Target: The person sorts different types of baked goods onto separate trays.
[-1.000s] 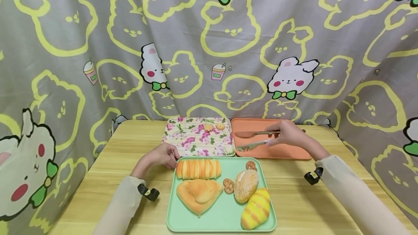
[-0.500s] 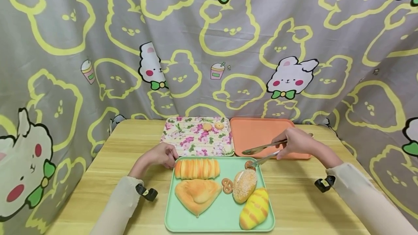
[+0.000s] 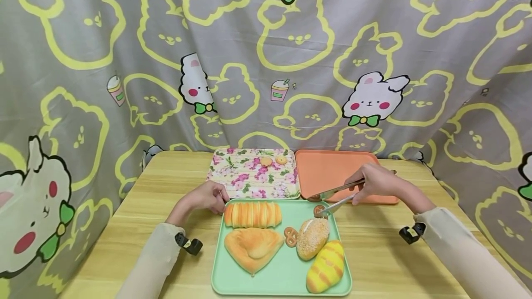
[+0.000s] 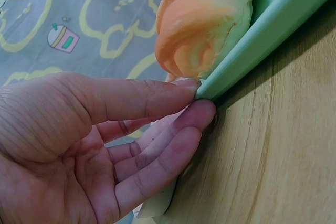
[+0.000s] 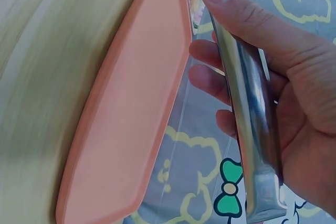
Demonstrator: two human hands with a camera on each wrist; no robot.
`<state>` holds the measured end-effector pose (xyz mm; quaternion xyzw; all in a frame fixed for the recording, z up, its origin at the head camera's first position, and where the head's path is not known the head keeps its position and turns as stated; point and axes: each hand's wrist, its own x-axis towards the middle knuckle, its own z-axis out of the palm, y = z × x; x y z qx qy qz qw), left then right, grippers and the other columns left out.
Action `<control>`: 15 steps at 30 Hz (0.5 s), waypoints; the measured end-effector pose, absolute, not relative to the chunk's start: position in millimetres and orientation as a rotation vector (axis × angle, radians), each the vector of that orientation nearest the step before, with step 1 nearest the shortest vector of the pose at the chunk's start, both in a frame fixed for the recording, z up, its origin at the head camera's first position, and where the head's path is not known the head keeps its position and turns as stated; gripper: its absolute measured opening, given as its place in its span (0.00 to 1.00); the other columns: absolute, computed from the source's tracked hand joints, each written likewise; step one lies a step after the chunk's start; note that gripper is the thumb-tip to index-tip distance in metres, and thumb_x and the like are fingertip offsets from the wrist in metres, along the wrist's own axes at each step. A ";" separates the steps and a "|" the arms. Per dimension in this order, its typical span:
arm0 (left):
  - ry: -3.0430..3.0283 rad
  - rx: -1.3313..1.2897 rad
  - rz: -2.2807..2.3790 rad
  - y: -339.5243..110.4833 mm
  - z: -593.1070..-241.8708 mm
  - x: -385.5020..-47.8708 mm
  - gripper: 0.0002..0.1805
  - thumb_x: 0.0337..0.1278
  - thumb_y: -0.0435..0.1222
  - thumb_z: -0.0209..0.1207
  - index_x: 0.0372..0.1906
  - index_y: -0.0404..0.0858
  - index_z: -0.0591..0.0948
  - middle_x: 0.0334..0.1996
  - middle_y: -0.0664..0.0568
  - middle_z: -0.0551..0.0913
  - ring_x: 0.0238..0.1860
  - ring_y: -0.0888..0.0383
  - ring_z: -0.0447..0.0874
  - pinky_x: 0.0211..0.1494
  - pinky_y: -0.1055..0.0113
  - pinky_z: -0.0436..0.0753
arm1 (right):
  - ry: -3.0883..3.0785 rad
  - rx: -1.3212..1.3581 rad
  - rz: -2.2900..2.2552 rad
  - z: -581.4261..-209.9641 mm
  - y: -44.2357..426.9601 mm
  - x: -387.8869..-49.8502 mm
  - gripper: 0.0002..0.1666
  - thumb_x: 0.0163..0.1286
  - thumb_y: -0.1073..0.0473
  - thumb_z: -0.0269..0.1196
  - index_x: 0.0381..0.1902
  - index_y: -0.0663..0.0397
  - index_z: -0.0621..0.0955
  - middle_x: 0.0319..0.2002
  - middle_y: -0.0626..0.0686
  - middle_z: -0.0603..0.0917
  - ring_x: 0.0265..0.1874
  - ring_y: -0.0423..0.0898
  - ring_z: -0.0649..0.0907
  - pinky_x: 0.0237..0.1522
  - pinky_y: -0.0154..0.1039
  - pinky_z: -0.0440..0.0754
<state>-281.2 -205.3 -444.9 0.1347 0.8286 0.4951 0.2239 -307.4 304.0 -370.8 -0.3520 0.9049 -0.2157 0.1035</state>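
Observation:
With thumb and fingers, my left hand (image 3: pixel 209 196) pinches the far left corner of the green tray (image 3: pixel 278 280); the left wrist view shows this grip on the rim (image 4: pixel 252 56). My right hand (image 3: pixel 371 183) holds metal tongs (image 5: pixel 247 108), their arms spread. The tong tips reach the small brown pretzel (image 3: pixel 318 210) in the tray's far right corner; whether they squeeze it I cannot tell. Another pretzel (image 3: pixel 291 236) lies left of the seed-covered bun (image 3: pixel 313 239). A striped yellow bread (image 3: pixel 326 266), a ridged loaf (image 3: pixel 252 215) and a triangular bread (image 3: pixel 252 248) share the tray.
Behind the green tray stand a floral tray (image 3: pixel 232 188) with two small biscuits (image 3: pixel 273 160) and, to its right, an orange tray (image 3: pixel 324 165). All rest on a wooden table (image 3: pixel 166 174). A patterned curtain (image 3: pixel 232 26) hangs at the back and sides.
My right hand has brought the tongs from over the orange tray toward me, down to the corner pretzel. The gap between the tong tips has narrowed lately. My left hand stays at the tray corner.

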 end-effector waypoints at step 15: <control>2.316 0.355 1.336 -203.8 -441.4 -279.2 0.13 0.44 0.19 0.63 0.39 0.24 0.80 0.23 0.49 0.85 0.27 0.59 0.85 0.35 0.63 0.87 | 2.699 -1.011 -0.583 -373.0 297.0 -299.9 0.28 0.52 0.53 0.80 0.51 0.59 0.88 0.36 0.51 0.91 0.24 0.34 0.80 0.24 0.31 0.76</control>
